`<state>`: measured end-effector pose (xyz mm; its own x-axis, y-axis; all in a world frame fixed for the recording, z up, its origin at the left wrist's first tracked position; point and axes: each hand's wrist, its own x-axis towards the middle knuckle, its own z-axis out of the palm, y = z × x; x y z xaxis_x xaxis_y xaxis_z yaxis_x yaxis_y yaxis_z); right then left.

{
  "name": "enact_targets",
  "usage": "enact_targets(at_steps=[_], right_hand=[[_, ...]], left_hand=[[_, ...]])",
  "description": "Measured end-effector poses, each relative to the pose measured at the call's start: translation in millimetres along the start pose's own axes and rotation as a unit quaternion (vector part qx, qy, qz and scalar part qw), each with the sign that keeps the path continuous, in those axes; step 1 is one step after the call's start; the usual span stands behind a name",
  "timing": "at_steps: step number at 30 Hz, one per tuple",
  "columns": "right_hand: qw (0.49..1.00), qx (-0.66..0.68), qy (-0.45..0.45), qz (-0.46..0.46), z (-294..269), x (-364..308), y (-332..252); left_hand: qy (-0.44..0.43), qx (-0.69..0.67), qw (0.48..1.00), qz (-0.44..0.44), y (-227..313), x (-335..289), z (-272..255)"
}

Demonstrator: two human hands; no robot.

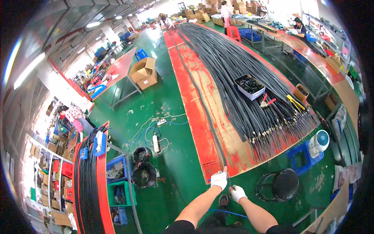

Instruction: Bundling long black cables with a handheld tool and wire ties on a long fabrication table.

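Left hand, in a white glove, is curled closed at the near edge of the red tabletop, apparently gripping the end of a lone black cable that runs far up the left side. Right hand, also gloved, hangs just beside it with fingers bent; whether it pinches anything cannot be told. A sharp pull could drag the black cable askew, and a weak grip might let its end slip off the edge. Tugging at the neighbouring cable bundle could tip the white box, since it rests directly on the strands; its heap of small black parts would then scatter, and the red-handled pliers might slide too. Near the right edge, a small cardboard box holds dark bits. At left, a green crate contains dark pieces too blurred to identify, and a blue crate holds a greyish tangle.
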<state>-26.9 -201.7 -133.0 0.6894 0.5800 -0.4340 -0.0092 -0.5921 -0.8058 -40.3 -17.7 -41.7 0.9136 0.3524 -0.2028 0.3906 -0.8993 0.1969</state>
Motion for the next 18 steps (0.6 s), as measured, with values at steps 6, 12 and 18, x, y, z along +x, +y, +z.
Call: enact_targets(at_steps=[6, 12, 18], right_hand=[[0.997, 0.009, -0.033, 0.062, 4.3, -81.7, 27.8], [0.939, 0.262, -0.085, 0.205, -6.4, -102.4, 14.9], [0.93, 0.33, 0.027, 0.158, 4.0, -10.6, -19.1]], left_hand=[[0.006, 0.023, 1.0, 0.018, 5.5, -23.8, 24.5], [-0.005, 0.006, 1.0, 0.023, 10.2, -40.4, 34.6], [-0.032, 0.006, 0.999, 0.029, 15.0, -39.2, 18.3]])
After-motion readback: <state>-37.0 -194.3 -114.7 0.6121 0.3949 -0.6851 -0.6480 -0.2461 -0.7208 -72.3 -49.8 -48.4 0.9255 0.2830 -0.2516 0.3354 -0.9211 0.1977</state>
